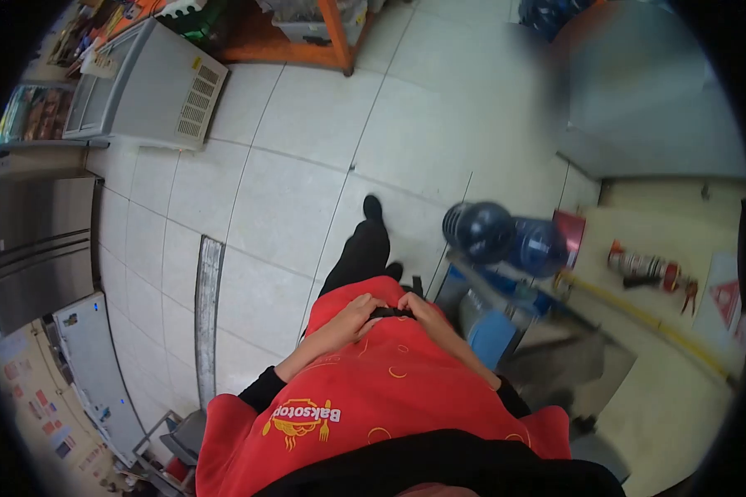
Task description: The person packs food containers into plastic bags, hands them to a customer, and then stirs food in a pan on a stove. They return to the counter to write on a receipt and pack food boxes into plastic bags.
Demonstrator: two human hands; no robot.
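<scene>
Both hands are at my waist, against the front of a red shirt (406,377) with yellow print. My left hand (352,323) lies on the cloth with its fingers curled around one end of a short black strap (387,313). On the other end of that strap, my right hand (423,311) has its fingers bent and closed. Part of the strap is hidden by the fingers. Below the hands show black trousers (358,257) and a dark shoe (374,209), one leg stretched ahead on the floor.
White tiles (298,199) cover the floor, crossed by a metal drain strip (208,315). Large blue water bottles (482,232) stand close on the right, near a fire extinguisher (638,263) and a yellow hose (663,319). A chest freezer (162,87) and an orange rack (333,37) are ahead left.
</scene>
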